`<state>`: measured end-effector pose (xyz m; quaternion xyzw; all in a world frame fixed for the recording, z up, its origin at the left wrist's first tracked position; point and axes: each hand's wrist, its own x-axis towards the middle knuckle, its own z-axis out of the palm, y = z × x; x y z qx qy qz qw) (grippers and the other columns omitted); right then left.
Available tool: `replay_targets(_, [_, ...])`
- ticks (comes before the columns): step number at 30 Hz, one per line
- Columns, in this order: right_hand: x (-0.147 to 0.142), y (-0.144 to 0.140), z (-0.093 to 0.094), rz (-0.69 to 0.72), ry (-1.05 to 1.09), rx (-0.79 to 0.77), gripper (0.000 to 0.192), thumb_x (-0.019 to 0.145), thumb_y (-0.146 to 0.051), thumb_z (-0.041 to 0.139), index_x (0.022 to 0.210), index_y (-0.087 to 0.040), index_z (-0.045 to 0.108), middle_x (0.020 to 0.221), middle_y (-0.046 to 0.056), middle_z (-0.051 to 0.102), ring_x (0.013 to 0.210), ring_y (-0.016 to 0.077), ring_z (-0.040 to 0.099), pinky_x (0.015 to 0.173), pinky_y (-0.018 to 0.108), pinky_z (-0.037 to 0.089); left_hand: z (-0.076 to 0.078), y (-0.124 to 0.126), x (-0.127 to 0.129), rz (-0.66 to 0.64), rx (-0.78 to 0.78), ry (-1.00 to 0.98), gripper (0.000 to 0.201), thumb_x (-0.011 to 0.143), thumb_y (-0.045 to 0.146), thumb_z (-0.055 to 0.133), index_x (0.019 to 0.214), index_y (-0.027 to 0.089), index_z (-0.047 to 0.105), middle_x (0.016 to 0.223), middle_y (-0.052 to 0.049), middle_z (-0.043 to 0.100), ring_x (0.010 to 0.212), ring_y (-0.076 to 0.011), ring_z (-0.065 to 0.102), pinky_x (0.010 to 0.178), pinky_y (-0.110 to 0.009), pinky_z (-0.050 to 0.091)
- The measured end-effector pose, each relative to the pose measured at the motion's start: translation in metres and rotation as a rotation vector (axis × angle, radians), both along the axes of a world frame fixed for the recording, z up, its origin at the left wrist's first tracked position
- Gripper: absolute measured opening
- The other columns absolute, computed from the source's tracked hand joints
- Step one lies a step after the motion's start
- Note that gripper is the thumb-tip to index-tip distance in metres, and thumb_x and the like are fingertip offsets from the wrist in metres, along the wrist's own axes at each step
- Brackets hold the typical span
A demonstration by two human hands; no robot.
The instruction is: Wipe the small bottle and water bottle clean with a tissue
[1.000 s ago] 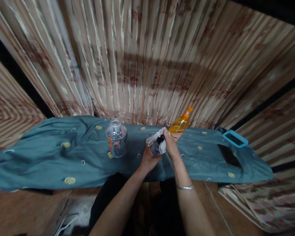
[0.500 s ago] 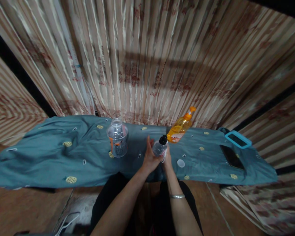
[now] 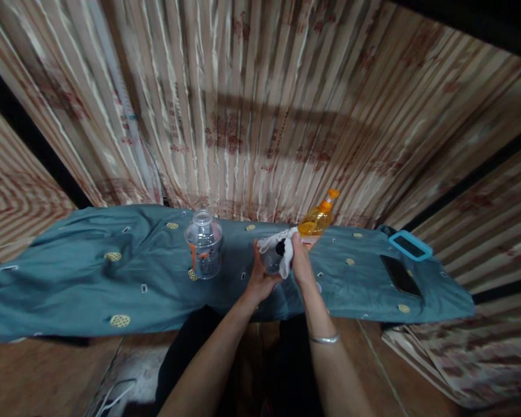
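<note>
Now soft white cloth (image 3: 282,246) wraps small clear plastic bottle (image 3: 272,262)

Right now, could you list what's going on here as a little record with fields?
Left hand: grips a small clear bottle with a dark cap
Right hand: presses a white cloth on that bottle
Surface: teal bedsheet
Left of the hands: clear wide jar, upright
Behind the hands: orange bottle, tilted
Far right: black phone, blue-cased device
Backdrop: striped curtain
</note>
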<state>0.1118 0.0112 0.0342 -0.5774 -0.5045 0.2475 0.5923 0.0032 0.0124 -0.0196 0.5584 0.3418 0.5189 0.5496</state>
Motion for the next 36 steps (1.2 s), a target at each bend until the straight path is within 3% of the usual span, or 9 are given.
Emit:
replay_targets(4, [-0.018, -0.018, -0.006, -0.028, -0.154, -0.014, 0.053, 0.082, -0.069, 0.048, 0.076, -0.019, 0.065, 0.073, 0.005, 0.064, 0.075, 0.0220, 0.060, 0.070, 0.032, 0.047, 0.002, -0.002, -0.001, -0.044, -0.001, -0.026, 0.116, 0.053, 0.006, 0.069, 0.149, 0.024, 0.006, 0.150, -0.014, 0.039, 0.132, -0.0238, 0.048, 0.110, -0.038, 0.039])
replay_targets(9, [-0.032, -0.025, -0.019, -0.148, -0.315, 0.085, 0.045, 0.089, -0.056, 0.048, 0.103, -0.019, 0.068, 0.104, 0.011, 0.066, 0.103, 0.0262, 0.056, 0.093, 0.039, 0.042, -0.006, -0.003, -0.003, -0.012, 0.026, 0.020, 0.099, 0.064, 0.017, 0.068, 0.149, 0.021, 0.016, 0.149, -0.016, 0.038, 0.133, -0.0258, 0.047, 0.112, -0.041, 0.037])
replay_targets(14, [-0.039, -0.032, -0.038, -0.162, -0.295, 0.159, 0.049, 0.094, -0.049, 0.043, 0.129, -0.018, 0.056, 0.137, 0.014, 0.051, 0.134, 0.0251, 0.038, 0.113, 0.046, 0.026, -0.015, -0.004, -0.005, -0.025, 0.088, 0.062, 0.095, 0.073, 0.028, 0.069, 0.150, 0.020, 0.013, 0.141, -0.016, 0.048, 0.125, -0.0271, 0.053, 0.108, -0.045, 0.041])
replay_targets(17, [-0.040, -0.039, -0.054, -0.092, -0.219, 0.096, 0.056, 0.095, -0.053, 0.039, 0.136, -0.017, 0.051, 0.149, 0.013, 0.039, 0.143, 0.0236, 0.024, 0.119, 0.047, 0.012, -0.018, -0.005, -0.007, -0.007, 0.138, 0.125, 0.092, 0.078, 0.028, 0.065, 0.150, 0.019, 0.008, 0.140, -0.017, 0.049, 0.124, -0.0267, 0.054, 0.107, -0.045, 0.041])
replay_targets(20, [-0.035, -0.045, -0.063, -0.035, -0.127, 0.018, 0.062, 0.094, -0.058, 0.038, 0.138, -0.016, 0.048, 0.151, 0.013, 0.035, 0.144, 0.0242, 0.022, 0.120, 0.049, 0.010, -0.017, -0.006, -0.007, -0.008, 0.196, 0.195, 0.096, 0.078, 0.027, 0.065, 0.151, 0.017, 0.002, 0.142, -0.019, 0.047, 0.127, -0.0273, 0.052, 0.109, -0.046, 0.039])
replay_targets(26, [-0.021, -0.046, -0.042, 0.052, -0.048, 0.044, 0.071, 0.091, -0.067, 0.037, 0.143, -0.019, 0.041, 0.153, 0.008, 0.032, 0.145, 0.0237, 0.022, 0.120, 0.046, 0.009, -0.003, -0.008, -0.010, -0.080, 0.223, 0.227, 0.113, 0.070, 0.028, 0.073, 0.150, 0.020, -0.007, 0.139, -0.017, 0.048, 0.125, -0.0271, 0.053, 0.110, -0.047, 0.038])
replay_targets(30, [-0.015, -0.040, -0.025, 0.159, 0.025, 0.079, 0.072, 0.092, -0.068, 0.030, 0.146, -0.021, 0.036, 0.149, 0.007, 0.040, 0.141, 0.0235, 0.031, 0.118, 0.043, 0.022, 0.008, -0.009, -0.009, -0.118, 0.153, 0.203, 0.119, 0.065, 0.033, 0.078, 0.150, 0.024, -0.005, 0.135, -0.013, 0.053, 0.117, -0.0274, 0.059, 0.105, -0.045, 0.045])
replay_targets(33, [-0.015, -0.037, -0.024, 0.163, 0.017, 0.066, 0.066, 0.094, -0.065, 0.024, 0.141, -0.022, 0.043, 0.143, 0.006, 0.046, 0.139, 0.0215, 0.035, 0.117, 0.040, 0.024, 0.010, -0.009, -0.008, -0.094, 0.119, 0.163, 0.105, 0.070, 0.035, 0.072, 0.151, 0.023, 0.005, 0.134, -0.012, 0.056, 0.118, -0.0277, 0.059, 0.105, -0.046, 0.045])
replay_targets(36, [-0.015, -0.036, -0.025, 0.101, -0.050, 0.054, 0.057, 0.094, -0.058, 0.039, 0.138, -0.023, 0.046, 0.142, 0.007, 0.046, 0.135, 0.0215, 0.037, 0.116, 0.039, 0.024, 0.004, -0.008, -0.008, -0.057, 0.137, 0.163, 0.090, 0.077, 0.033, 0.065, 0.150, 0.020, 0.014, 0.135, -0.013, 0.056, 0.123, -0.0270, 0.056, 0.110, -0.044, 0.039])
